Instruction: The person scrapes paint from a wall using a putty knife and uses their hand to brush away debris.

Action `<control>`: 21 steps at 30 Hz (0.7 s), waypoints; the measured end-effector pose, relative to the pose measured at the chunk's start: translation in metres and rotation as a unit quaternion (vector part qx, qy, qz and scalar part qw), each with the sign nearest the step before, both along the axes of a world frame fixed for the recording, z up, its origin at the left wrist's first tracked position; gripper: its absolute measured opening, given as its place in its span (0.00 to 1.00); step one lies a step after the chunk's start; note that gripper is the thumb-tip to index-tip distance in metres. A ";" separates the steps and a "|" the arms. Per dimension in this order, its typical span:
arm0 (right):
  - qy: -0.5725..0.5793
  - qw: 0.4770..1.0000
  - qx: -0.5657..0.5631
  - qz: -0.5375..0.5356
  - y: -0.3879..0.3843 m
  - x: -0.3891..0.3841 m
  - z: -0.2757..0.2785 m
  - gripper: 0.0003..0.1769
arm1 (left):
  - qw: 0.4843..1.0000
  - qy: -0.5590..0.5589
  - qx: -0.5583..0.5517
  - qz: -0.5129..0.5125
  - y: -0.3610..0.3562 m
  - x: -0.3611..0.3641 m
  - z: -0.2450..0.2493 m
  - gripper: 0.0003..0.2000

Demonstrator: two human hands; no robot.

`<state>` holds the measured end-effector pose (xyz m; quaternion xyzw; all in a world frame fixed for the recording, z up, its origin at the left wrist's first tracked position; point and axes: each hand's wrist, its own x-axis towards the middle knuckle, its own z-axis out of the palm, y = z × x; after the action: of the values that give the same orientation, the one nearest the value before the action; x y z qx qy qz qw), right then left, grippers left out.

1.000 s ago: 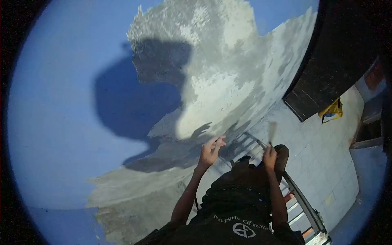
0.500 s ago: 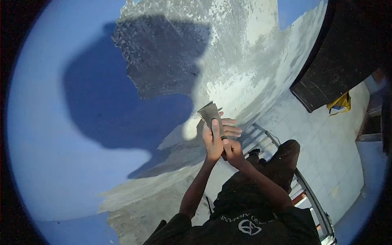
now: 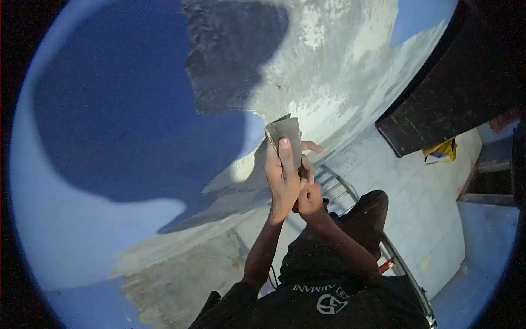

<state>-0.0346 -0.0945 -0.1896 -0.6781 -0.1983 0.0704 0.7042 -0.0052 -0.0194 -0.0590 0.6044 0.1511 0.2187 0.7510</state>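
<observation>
A flat metal scraper blade [image 3: 289, 131] points up in front of the wall, with what looks like a second thin metal edge behind it. My left hand [image 3: 282, 183] holds the blade, its thumb flat on the face and some fingers behind it. Just below and to the right, my right hand [image 3: 309, 200] is closed round the lower part of the scraper, where the handle is mostly hidden. Behind them, the wall has blue paint [image 3: 126, 93] and a rough grey and white patch [image 3: 329, 60].
Below my legs stands a metal ladder [image 3: 402, 263]. A dark panel [image 3: 455, 82] fills the upper right, with a yellow bag [image 3: 441, 152] beside it on the pale tiled floor [image 3: 416, 219]. A dark wood-framed opening [image 3: 490, 181] is at the far right.
Both hands and the scraper have shifted slightly up, and the blade shows more upright. My left fingers are less spread behind it. The shadow on the wall is larger and farther left.
</observation>
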 end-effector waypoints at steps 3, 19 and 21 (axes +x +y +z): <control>0.183 0.971 -0.064 0.140 -0.012 0.015 0.003 0.19 | 0.999 -0.042 0.001 0.026 -0.002 0.002 -0.030 0.21; 0.106 0.990 -0.073 0.055 -0.018 0.022 0.020 0.22 | 0.998 -0.058 -0.022 0.002 -0.002 0.008 0.008 0.23; 0.098 0.989 -0.020 0.105 -0.021 0.025 0.040 0.22 | 0.998 -0.063 -0.028 0.001 -0.002 0.002 0.016 0.23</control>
<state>-0.0097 -0.1160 -0.1500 -0.6574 -0.1970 0.2140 0.6951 -0.0035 -0.0217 -0.0429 0.5678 0.1102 0.2532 0.7755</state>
